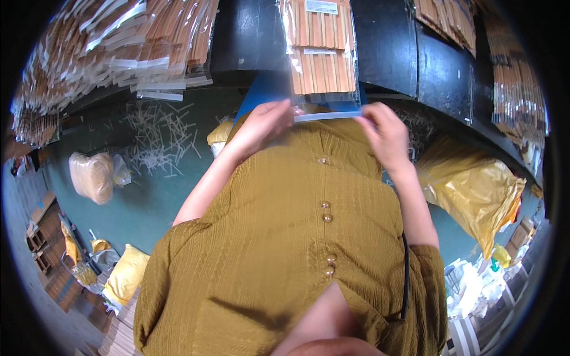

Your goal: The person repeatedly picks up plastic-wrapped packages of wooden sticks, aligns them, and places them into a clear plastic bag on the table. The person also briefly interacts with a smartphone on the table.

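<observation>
On the table before me lies a clear plastic bag (323, 99) holding orange-brown ribbed panels (323, 71), with labels on them. Its near end hangs over the table edge, in front of my body. A pale strip (327, 116) runs across that end; whether it is the bag's flap or a separate backing strip, I cannot tell. My left hand (267, 122), slightly blurred, has its fingertips at the strip's left end. At the right end, my right hand (386, 133) pinches the strip between thumb and fingers.
Many bagged brown panels (173, 40) are heaped at left on the black table (249, 40); further stacks (445, 20) lie right. Loose pale strips (162, 138) litter the green floor (147, 191). A wrapped bundle (92, 176) and a large yellow sack (472, 187) flank me.
</observation>
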Available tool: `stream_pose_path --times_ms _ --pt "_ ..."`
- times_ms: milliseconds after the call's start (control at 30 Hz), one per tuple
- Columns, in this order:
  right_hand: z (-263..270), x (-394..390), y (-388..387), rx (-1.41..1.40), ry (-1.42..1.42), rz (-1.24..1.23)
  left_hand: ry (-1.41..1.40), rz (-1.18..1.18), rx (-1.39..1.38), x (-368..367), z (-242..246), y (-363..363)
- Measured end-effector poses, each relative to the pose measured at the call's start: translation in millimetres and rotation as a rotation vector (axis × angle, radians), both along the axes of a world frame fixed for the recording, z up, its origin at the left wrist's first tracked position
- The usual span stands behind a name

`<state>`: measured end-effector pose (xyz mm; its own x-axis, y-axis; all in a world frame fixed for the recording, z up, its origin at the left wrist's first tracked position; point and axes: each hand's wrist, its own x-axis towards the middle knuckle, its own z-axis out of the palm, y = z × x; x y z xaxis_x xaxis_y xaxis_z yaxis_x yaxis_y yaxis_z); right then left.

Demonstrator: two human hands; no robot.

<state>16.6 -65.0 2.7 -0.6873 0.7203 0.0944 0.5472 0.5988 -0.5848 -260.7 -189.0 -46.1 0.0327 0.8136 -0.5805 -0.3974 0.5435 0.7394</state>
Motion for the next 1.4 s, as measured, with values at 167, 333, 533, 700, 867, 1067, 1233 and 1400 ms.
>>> stream_pose_path --times_ms 167,333,533,700,867,1067,1233,1400 --pt "1 -98 -10 -0.042 0.044 0.343 0.004 0.038 -0.023 4 3 -4" --pt "-9 -114 -14 -0.031 -0.027 0.314 0.062 0.049 0.014 1 10 -9" --pt "-4 -119 -17 0.034 -0.030 0.362 -0.098 0.186 -0.125 -5 25 -6" --pt "-3 -133 -15 0.203 0.021 0.343 -0.045 0.281 -0.098 -7 39 8" --pt "-13 -132 -14 0.176 0.084 0.317 0.057 0.261 -0.075 -4 42 11" --pt "-18 -129 -14 0.342 0.265 0.456 -0.104 0.316 -0.133 4 30 6" --pt "-17 -120 -8 0.254 0.322 0.427 -0.152 0.265 -0.159 0 21 12" --pt "-10 -105 -17 -0.036 0.433 0.329 -0.111 0.260 -0.123 1 20 12"
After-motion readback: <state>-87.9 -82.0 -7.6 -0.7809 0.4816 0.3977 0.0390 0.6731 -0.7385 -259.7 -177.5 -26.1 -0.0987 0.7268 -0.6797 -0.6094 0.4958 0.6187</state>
